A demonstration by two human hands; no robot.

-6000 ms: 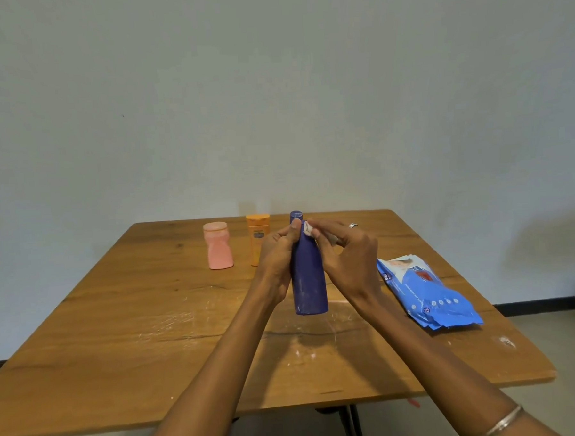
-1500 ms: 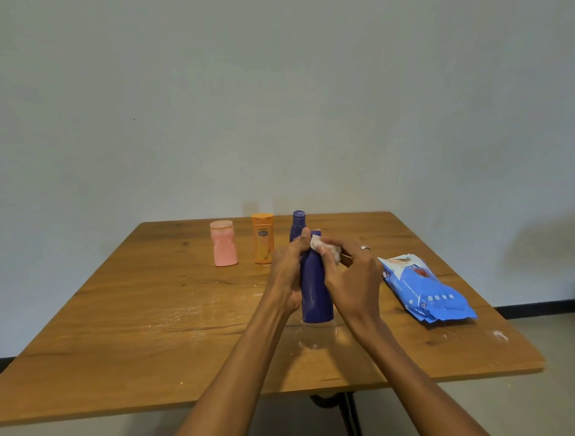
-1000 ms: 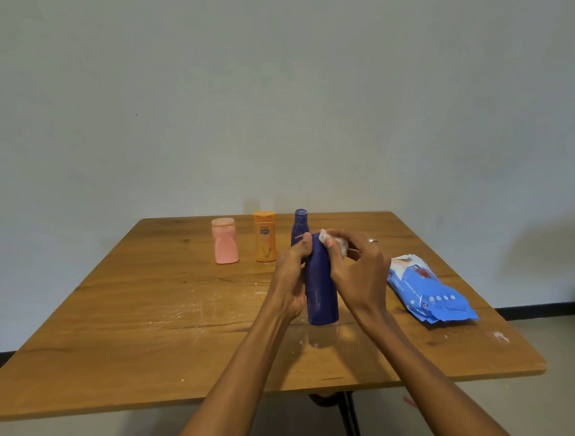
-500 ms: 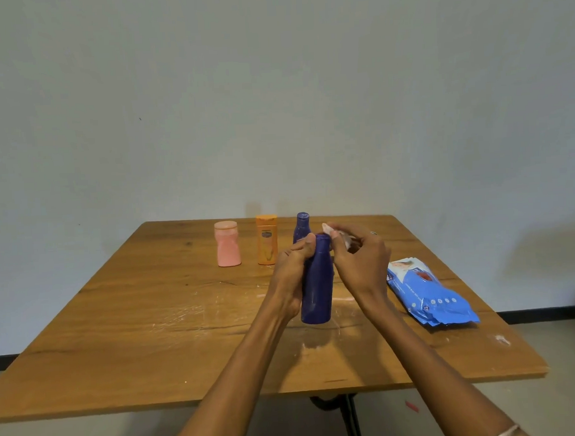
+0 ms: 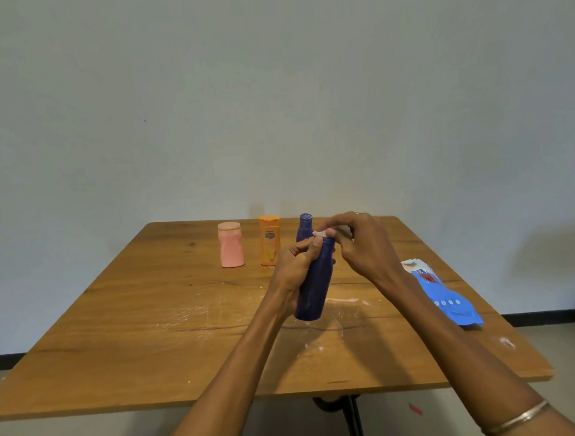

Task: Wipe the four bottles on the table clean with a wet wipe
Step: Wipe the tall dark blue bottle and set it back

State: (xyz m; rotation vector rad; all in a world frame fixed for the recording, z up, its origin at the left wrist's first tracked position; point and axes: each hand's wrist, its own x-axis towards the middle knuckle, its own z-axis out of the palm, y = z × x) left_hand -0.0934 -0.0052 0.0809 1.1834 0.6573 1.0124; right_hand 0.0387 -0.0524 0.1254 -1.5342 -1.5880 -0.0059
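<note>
Left hand [image 5: 297, 267] grips the dark blue bottle [image 5: 314, 283], tilted, base lifted just above the table [image 5: 118, 326] near its centre. Right hand [image 5: 364, 243] pinches the white wet wipe [image 5: 323, 232] against the bottle's cap. Pink bottle [image 5: 231, 244], orange bottle [image 5: 270, 240] and second blue bottle [image 5: 305, 226] stand upright in a row toward the far edge. Blue wipe pack [image 5: 450, 299] lies near the right edge. Bare wood spans the left half and the near edge
</note>
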